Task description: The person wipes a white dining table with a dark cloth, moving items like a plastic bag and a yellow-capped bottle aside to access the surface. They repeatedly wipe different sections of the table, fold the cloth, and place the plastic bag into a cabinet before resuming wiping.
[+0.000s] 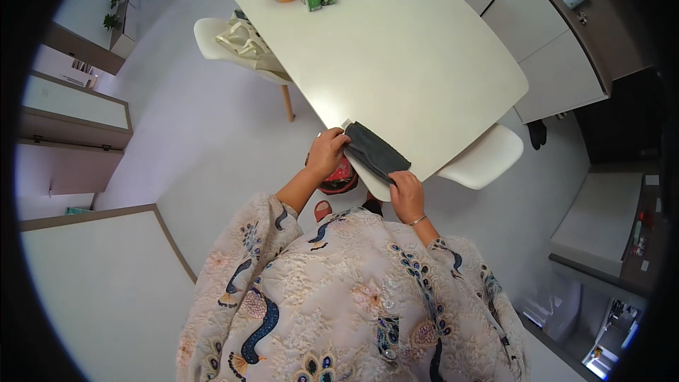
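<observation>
Place: we take it for a home dining room.
Evidence: we see a white table [396, 56], white chairs [481, 159] at its edges, and white cabinets [544, 49] beyond its right edge.

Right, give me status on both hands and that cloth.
Left hand gripping one end of the dark grey folded cloth. Right hand on its other end. Cloth flat at the white table edge, nothing on it.
</observation>
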The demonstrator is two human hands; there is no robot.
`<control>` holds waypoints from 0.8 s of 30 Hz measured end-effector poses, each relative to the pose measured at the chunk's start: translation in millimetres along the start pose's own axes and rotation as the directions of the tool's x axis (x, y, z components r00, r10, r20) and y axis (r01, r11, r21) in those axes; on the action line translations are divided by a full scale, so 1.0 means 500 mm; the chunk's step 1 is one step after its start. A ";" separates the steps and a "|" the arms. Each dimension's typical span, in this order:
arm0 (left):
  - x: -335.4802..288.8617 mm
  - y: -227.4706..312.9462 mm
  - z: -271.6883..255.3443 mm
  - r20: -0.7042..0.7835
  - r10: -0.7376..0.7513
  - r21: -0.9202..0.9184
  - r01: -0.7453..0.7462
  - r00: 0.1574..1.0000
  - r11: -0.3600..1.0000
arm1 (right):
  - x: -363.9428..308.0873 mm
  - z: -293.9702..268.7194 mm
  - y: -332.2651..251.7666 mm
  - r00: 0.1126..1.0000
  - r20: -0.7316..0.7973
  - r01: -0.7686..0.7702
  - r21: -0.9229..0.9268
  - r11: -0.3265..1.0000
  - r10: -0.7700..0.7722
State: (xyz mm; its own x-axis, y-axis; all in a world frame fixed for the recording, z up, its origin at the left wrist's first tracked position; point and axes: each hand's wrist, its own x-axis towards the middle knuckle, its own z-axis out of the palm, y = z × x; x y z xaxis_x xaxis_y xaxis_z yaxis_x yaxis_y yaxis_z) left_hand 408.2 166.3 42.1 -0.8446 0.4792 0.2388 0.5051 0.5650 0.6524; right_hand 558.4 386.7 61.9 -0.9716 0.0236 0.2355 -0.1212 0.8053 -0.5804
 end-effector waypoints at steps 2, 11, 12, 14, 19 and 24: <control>0.002 -0.026 0.006 0.085 0.065 0.078 -0.072 0.994 0.994 | -0.005 0.002 -0.020 1.000 -0.022 0.011 -0.013 1.000 -0.012; 0.079 -0.012 -0.018 0.200 -0.028 0.101 0.007 0.979 0.995 | 0.006 0.010 0.048 0.968 -0.162 -0.198 -0.024 0.980 0.192; 0.088 -0.004 -0.016 0.192 -0.011 0.120 -0.013 0.981 0.993 | 0.013 0.009 0.058 0.965 -0.162 -0.219 -0.051 0.974 0.208; 0.099 -0.025 0.011 0.269 0.068 0.179 -0.120 0.961 0.976 | 0.029 0.013 0.071 0.963 -0.107 -0.260 -0.148 0.954 0.245; 0.101 -0.038 0.033 0.371 0.089 0.190 -0.170 0.924 0.967 | 0.054 0.014 0.059 0.953 0.044 -0.271 -0.324 0.906 0.301; 0.098 -0.036 0.012 0.351 0.181 0.149 -0.245 0.919 0.958 | 0.043 0.024 0.071 0.973 0.018 -0.219 -0.239 0.946 0.229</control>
State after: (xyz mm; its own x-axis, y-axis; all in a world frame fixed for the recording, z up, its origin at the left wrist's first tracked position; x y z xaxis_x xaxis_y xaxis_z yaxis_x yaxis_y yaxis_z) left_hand 358.9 183.6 37.7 -0.6224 0.7780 0.0854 0.7174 0.5235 0.4596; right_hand 530.7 408.7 37.3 -0.9769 0.1971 0.0825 0.1462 0.8982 -0.4147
